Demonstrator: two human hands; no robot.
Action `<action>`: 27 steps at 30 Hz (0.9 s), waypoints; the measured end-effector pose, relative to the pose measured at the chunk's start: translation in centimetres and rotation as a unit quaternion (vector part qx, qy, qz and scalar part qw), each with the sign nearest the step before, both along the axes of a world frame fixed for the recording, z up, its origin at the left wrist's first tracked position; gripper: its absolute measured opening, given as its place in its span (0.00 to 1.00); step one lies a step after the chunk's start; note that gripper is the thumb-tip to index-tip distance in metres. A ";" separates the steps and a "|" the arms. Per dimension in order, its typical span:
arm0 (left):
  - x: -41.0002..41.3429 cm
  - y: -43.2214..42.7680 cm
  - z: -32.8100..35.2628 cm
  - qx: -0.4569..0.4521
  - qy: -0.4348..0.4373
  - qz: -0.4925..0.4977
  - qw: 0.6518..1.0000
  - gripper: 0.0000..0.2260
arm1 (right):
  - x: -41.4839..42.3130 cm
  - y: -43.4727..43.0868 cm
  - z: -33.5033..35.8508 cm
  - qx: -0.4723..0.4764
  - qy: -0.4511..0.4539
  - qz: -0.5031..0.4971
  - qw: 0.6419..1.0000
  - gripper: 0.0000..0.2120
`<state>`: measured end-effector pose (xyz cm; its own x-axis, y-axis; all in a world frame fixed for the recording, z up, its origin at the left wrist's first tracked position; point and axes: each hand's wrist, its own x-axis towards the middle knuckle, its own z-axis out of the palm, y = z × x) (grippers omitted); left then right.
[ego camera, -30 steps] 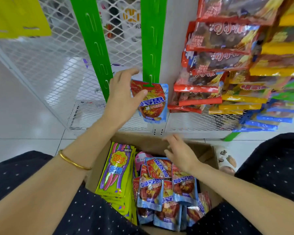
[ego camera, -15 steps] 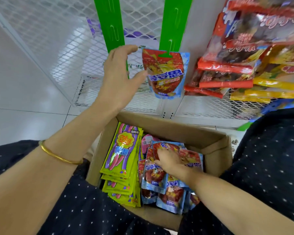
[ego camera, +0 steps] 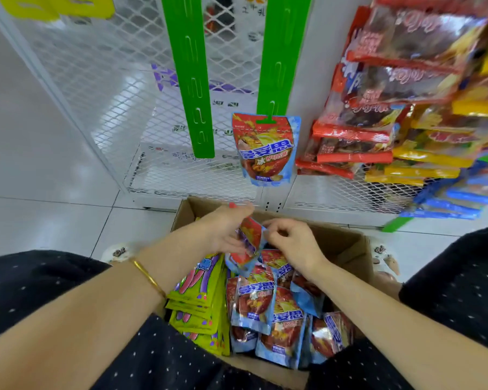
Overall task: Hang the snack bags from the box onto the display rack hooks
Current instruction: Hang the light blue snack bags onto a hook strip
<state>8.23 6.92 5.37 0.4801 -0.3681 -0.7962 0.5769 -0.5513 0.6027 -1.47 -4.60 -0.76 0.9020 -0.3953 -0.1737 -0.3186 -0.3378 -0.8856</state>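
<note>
A red-and-blue snack bag hangs from the lowest hook of the right green strip. Beside it on the left, a second green strip carries no bags. Below stands an open cardboard box between my knees, filled with several red-and-blue bags and a stack of yellow-green bags. Over the box, both hands hold one red-and-blue bag. My left hand grips its left side and my right hand pinches its top right corner.
White mesh rack panels stand behind the strips, on a white tiled floor. Packed rows of red, yellow and blue snack bags hang at the right. Yellow tags hang at the top left.
My left hand left the hung bag and dropped to the box. My right hand lifted one red-and-blue bag out of the pile, and both hands hold it now.
</note>
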 end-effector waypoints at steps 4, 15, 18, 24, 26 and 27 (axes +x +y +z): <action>-0.3 -0.7 -0.5 -0.030 -0.054 -0.018 0.998 0.12 | -1.7 0.9 1.8 -0.009 -0.057 0.052 0.997 0.08; -1.1 -1.1 6.2 -0.016 -0.373 -0.352 0.858 0.07 | -1.7 -2.7 7.6 -0.066 -0.061 0.031 0.995 0.07; 1.2 -1.3 10.1 -0.027 -0.487 -0.282 0.826 0.05 | -0.3 -3.6 10.0 -0.050 -0.141 -0.010 0.989 0.09; 5.7 -4.3 16.0 -0.181 -0.577 0.021 0.796 0.16 | 3.4 -3.6 15.6 -0.111 -0.304 -0.083 0.943 0.10; 6.2 -5.4 16.3 -0.186 -0.552 -0.021 0.812 0.11 | 4.7 -3.5 16.5 -0.143 -0.334 -0.098 0.926 0.11; 6.3 -5.7 16.4 -0.180 -0.548 -0.037 0.816 0.07 | 5.2 -3.4 16.9 -0.171 -0.337 -0.100 0.920 0.10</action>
<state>14.52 1.26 21.78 0.7973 -0.5429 0.2637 -0.4448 -0.2332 0.8648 3.74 -8.05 16.10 0.6620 -0.4925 0.5649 0.1786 -0.6284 -0.7571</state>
